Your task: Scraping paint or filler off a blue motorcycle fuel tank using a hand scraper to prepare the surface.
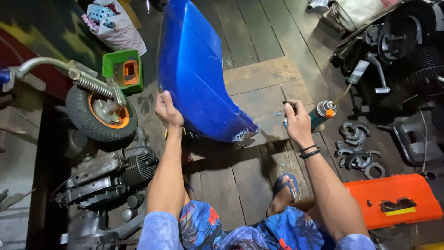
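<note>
Dark, worn wooden floor planks (259, 32) run under dim light, with a paler plank platform (259, 76) laid across them.

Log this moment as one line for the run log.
left hand: steadies blue panel | right hand: holds thin tool | nearby: spray can, wheel

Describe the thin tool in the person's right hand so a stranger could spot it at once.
Start at the big blue curved panel standing on the wooden floor, steadied by the left hand. To its right, the right hand pinches a slim dark stick-like tool pointing upward. Unlike the stubby spray can just beyond, it is thin and straight.
</note>
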